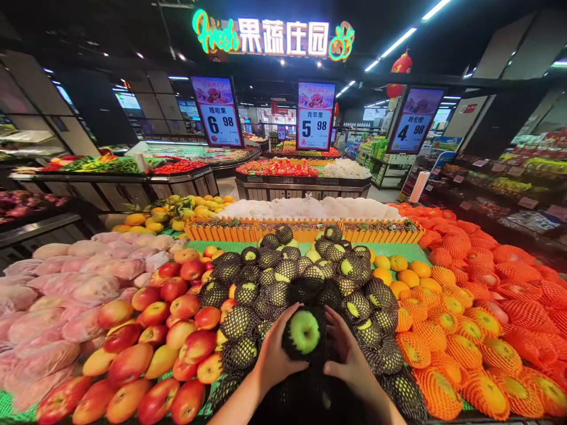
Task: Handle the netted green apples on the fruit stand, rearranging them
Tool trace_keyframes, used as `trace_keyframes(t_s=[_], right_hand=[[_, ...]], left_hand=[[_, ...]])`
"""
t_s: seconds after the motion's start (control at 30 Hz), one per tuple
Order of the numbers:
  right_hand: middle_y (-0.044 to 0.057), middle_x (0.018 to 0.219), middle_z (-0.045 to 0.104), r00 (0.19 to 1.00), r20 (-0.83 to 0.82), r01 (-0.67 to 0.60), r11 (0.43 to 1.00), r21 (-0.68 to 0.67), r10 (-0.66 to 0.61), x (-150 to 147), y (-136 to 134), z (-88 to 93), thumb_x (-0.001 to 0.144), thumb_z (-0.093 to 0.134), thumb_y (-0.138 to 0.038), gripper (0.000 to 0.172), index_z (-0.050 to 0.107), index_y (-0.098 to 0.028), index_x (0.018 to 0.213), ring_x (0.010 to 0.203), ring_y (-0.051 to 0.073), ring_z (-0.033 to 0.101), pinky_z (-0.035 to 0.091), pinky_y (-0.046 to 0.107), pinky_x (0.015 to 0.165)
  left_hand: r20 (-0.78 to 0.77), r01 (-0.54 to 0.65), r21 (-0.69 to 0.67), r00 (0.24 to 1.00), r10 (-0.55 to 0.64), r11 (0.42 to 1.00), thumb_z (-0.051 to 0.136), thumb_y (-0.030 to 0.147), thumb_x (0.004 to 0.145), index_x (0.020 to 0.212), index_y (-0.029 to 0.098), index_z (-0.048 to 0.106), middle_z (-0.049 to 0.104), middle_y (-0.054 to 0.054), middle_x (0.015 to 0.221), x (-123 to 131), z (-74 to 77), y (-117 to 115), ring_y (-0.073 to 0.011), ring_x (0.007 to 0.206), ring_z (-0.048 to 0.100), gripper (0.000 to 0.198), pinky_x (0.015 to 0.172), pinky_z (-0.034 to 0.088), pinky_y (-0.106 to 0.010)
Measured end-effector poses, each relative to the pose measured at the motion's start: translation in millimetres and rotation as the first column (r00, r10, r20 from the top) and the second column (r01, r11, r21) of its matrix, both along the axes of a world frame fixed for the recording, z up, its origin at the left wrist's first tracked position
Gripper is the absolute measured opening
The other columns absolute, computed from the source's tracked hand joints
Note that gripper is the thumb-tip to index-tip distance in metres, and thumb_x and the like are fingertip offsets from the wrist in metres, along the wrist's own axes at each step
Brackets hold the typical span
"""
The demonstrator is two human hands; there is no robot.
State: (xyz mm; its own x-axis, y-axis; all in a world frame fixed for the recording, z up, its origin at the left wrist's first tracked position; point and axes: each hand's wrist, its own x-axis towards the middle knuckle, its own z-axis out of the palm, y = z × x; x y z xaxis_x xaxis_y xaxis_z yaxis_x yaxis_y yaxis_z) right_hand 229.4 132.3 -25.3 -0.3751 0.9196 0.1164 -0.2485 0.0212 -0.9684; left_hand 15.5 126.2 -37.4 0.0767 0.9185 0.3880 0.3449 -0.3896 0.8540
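A green apple [304,332] in a black foam net sits between my two hands, stem end facing me. My left hand [272,351] is wrapped round its left side, with the thumb at the bottom. My right hand [349,354] is beside the apple on the right, fingers curved and apart; a dark gap shows between it and the fruit. Beyond and on either side of my hands lie heaped green apples [241,321] in the same black nets. Something dark below the apple cannot be made out.
Red apples [153,313] and wrapped pink fruit [53,319] lie at left. Netted oranges [456,360] and red-netted fruit [522,283] fill the right. An orange picket-fence planter [301,232] crosses the back. Price screens [315,116] hang above.
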Motion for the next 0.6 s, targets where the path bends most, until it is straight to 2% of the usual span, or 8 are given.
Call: trace_keyframes(t_s=[0.1, 0.17, 0.23, 0.3, 0.37, 0.43, 0.5, 0.6], right_hand=[[0.008, 0.165, 0.032, 0.977, 0.192, 0.057, 0.980, 0.190, -0.095, 4.6, -6.9, 8.7, 0.058, 0.091, -0.062, 0.111, 0.036, -0.041, 0.152, 0.148, 0.037, 0.035, 0.039, 0.054, 0.114], [0.009, 0.165, 0.032, 0.936, 0.325, 0.052, 0.964, 0.261, -0.138, 1.6, -10.8, 14.1, 0.061, 0.093, -0.055, 0.111, 0.033, -0.038, 0.153, 0.150, 0.037, 0.032, 0.036, 0.054, 0.117], [0.013, 0.162, 0.038, 0.899, 0.407, 0.050, 0.960, 0.276, -0.163, -4.1, -12.1, 16.4, 0.062, 0.093, -0.049, 0.111, 0.032, -0.032, 0.153, 0.148, 0.038, 0.036, 0.033, 0.055, 0.119], [0.015, 0.156, 0.045, 0.894, 0.416, 0.066, 0.967, 0.248, -0.168, -8.8, -11.3, 14.8, 0.062, 0.093, -0.046, 0.107, 0.036, -0.028, 0.150, 0.144, 0.039, 0.042, 0.032, 0.055, 0.120], [0.014, 0.150, 0.052, 0.923, 0.353, 0.097, 0.979, 0.179, -0.156, -10.3, -9.9, 9.4, 0.061, 0.092, -0.044, 0.101, 0.040, -0.027, 0.146, 0.139, 0.038, 0.047, 0.036, 0.054, 0.117], [0.012, 0.145, 0.057, 0.964, 0.221, 0.137, 0.989, 0.054, -0.146, -9.0, -9.2, 2.4, 0.061, 0.091, -0.045, 0.093, 0.046, -0.028, 0.141, 0.135, 0.038, 0.051, 0.038, 0.054, 0.115], [0.011, 0.142, 0.060, 0.988, 0.030, 0.157, 0.978, -0.137, -0.154, -7.0, -9.8, -3.1, 0.060, 0.091, -0.049, 0.090, 0.049, -0.030, 0.138, 0.133, 0.037, 0.053, 0.039, 0.054, 0.115], [0.011, 0.142, 0.060, 0.963, -0.228, 0.057, 0.932, -0.357, -0.147, -7.0, -12.1, -4.0, 0.065, 0.088, -0.050, 0.092, 0.044, -0.031, 0.143, 0.134, 0.036, 0.053, 0.041, 0.053, 0.113]], left_hand=[[-0.298, 0.023, 0.135, 0.954, 0.019, 0.991, 0.084, 0.020, 0.062, 0.151, 0.029, 0.037, 0.055, -0.011, 0.148, -0.8, 1.7, 1.2, -0.0350, 0.133, 0.055, 0.101, 0.112, 0.044, -0.051], [-0.416, 0.088, 0.227, 0.909, 0.015, 0.970, 0.082, 0.036, 0.074, 0.157, 0.029, 0.028, 0.055, -0.013, 0.149, 2.2, 5.7, 0.9, -0.0331, 0.132, 0.056, 0.100, 0.111, 0.046, -0.049], [-0.457, 0.170, 0.289, 0.889, -0.020, 0.942, 0.065, 0.058, 0.088, 0.161, 0.026, 0.018, 0.052, -0.015, 0.151, 7.0, 11.3, -0.2, -0.0311, 0.133, 0.055, 0.092, 0.110, 0.046, -0.047], [-0.457, 0.224, 0.335, 0.888, -0.050, 0.915, 0.042, 0.066, 0.097, 0.162, 0.023, 0.014, 0.048, -0.017, 0.154, 11.6, 16.7, -1.7, -0.0292, 0.136, 0.053, 0.083, 0.110, 0.046, -0.045], [-0.435, 0.222, 0.367, 0.899, -0.044, 0.903, 0.036, 0.063, 0.100, 0.162, 0.021, 0.015, 0.045, -0.018, 0.156, 14.4, 20.4, -3.2, -0.0278, 0.140, 0.050, 0.078, 0.111, 0.046, -0.044], [-0.395, 0.178, 0.367, 0.919, -0.021, 0.913, 0.046, 0.059, 0.099, 0.159, 0.019, 0.021, 0.046, -0.020, 0.154, 15.0, 22.7, -4.8, -0.0268, 0.140, 0.049, 0.076, 0.111, 0.047, -0.042], [-0.332, 0.136, 0.373, 0.943, -0.005, 0.918, 0.059, 0.060, 0.092, 0.148, 0.020, 0.037, 0.053, -0.019, 0.148, 14.3, 24.4, -5.9, -0.0257, 0.135, 0.054, 0.072, 0.108, 0.050, -0.039], [-0.260, 0.114, 0.446, 0.966, 0.006, 0.888, 0.064, 0.049, 0.094, 0.117, 0.023, 0.054, 0.064, -0.013, 0.131, 13.1, 27.8, -5.4, -0.0218, 0.122, 0.062, 0.037, 0.102, 0.053, -0.035]])
